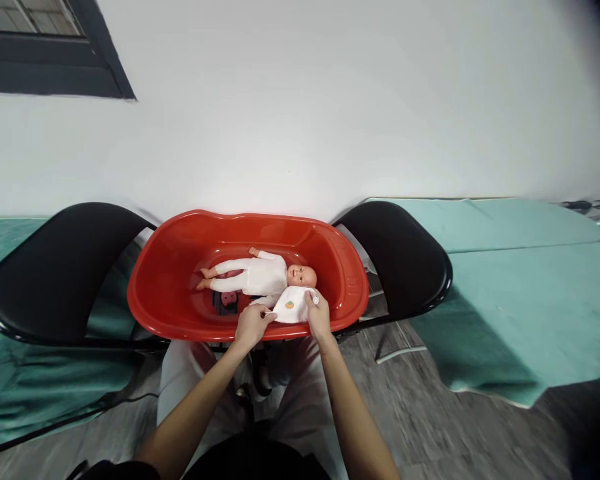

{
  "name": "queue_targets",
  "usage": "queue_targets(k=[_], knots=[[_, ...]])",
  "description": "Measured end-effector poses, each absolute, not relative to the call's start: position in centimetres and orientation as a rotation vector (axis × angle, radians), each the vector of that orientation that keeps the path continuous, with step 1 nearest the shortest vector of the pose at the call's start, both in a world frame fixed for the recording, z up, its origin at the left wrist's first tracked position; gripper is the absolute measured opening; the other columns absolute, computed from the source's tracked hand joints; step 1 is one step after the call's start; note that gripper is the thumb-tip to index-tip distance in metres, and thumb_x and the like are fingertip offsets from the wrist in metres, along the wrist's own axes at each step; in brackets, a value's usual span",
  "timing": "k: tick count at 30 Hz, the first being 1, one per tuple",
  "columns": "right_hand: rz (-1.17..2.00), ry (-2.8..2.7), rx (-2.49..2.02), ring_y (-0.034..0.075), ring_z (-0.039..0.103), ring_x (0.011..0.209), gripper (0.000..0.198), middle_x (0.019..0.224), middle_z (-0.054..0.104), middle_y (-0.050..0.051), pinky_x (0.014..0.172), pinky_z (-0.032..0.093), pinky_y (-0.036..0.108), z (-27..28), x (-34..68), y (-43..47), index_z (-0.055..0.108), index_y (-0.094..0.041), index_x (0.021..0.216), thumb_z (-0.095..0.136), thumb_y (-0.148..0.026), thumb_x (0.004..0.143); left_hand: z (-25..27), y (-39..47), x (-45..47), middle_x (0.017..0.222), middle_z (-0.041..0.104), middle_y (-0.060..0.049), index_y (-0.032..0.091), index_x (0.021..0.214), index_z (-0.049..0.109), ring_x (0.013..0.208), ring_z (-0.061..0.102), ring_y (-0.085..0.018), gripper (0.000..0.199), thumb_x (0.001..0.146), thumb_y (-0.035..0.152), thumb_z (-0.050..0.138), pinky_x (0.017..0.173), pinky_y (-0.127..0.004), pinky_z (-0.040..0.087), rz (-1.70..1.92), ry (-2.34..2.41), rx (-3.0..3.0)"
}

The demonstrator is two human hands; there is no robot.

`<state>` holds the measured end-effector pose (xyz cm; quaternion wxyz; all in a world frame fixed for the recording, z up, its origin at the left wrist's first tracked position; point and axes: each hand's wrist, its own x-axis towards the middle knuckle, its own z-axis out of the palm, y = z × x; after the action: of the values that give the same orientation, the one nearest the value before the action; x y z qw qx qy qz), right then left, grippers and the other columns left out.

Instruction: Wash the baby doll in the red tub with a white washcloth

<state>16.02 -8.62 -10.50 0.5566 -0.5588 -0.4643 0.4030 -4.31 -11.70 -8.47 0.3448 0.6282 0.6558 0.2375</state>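
A baby doll [267, 275] in white clothes lies on its back in a red plastic baby tub [180, 243], head to the right and bare feet to the left. Over the tub's near rim, a small white cloth [291, 305] with an orange-and-green motif is stretched between my hands, close beside the doll's head. My left hand [253, 325] pinches the cloth's left corner. On the other side my right hand [319, 315] grips its right edge, where a small bunched white part sticks up by the thumb. The doll's near arm is partly hidden by the cloth.
Black chairs stand at the tub's left [50, 273] and right [395, 260]. Green covered surfaces [530, 300] spread out on both sides. A white wall [300, 120] rises behind, with a dark-framed window at upper left. A black cable [80, 417] runs at lower left.
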Motion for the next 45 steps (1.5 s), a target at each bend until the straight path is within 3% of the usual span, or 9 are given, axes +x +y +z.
queue_targets(k=[5,17,24,30,45], knots=[[0.947,-1.119,-1.314,0.021,0.061,0.089,0.040,0.095,0.072,0.006,0.081,0.046,0.029,-10.8,16.1,-8.8,0.069,-0.016,0.095,0.060,-0.054,0.088,-8.6,-11.9,-4.3,0.078,0.073,-0.001,0.019,0.074,0.076,0.073,0.062,-0.014,0.017,0.080,0.034,0.079,0.067,-0.023,0.035,0.633,1.724,1.615],[0.972,-1.109,-1.297,0.020,0.060,0.088,0.038,0.095,0.071,0.005,0.080,0.045,0.028,-10.9,16.0,-9.1,0.069,-0.016,0.095,0.061,-0.052,0.088,-8.9,-12.2,-4.2,0.065,0.058,0.006,0.018,0.065,0.057,0.062,0.050,-0.011,0.036,0.073,0.042,0.084,0.059,-0.023,0.027,0.639,1.769,1.593],[0.963,-1.122,-1.315,0.021,0.061,0.090,0.039,0.096,0.072,0.006,0.082,0.046,0.029,-10.7,16.0,-9.2,0.070,-0.016,0.097,0.061,-0.053,0.088,-9.1,-12.3,-4.2,0.077,0.068,0.003,0.020,0.084,0.069,0.073,0.059,-0.013,0.022,0.077,0.039,0.079,0.065,-0.023,0.035,0.663,1.674,1.589],[0.966,-1.123,-1.302,0.022,0.062,0.092,0.040,0.098,0.073,0.006,0.084,0.047,0.029,-11.1,16.1,-9.3,0.071,-0.017,0.098,0.061,-0.054,0.088,-9.8,-12.3,-4.3,0.093,0.074,0.000,0.024,0.107,0.074,0.089,0.065,-0.018,0.033,0.076,0.037,0.080,0.077,-0.025,0.044,0.643,1.638,1.562],[0.962,-1.133,-1.319,0.022,0.062,0.092,0.040,0.098,0.073,0.006,0.084,0.047,0.029,-11.4,16.2,-10.0,0.071,-0.016,0.098,0.060,-0.054,0.088,-10.3,-13.1,-4.5,0.094,0.077,-0.004,0.025,0.110,0.079,0.093,0.068,-0.021,0.029,0.087,0.028,0.061,0.083,-0.030,0.048,0.683,1.619,1.603]])
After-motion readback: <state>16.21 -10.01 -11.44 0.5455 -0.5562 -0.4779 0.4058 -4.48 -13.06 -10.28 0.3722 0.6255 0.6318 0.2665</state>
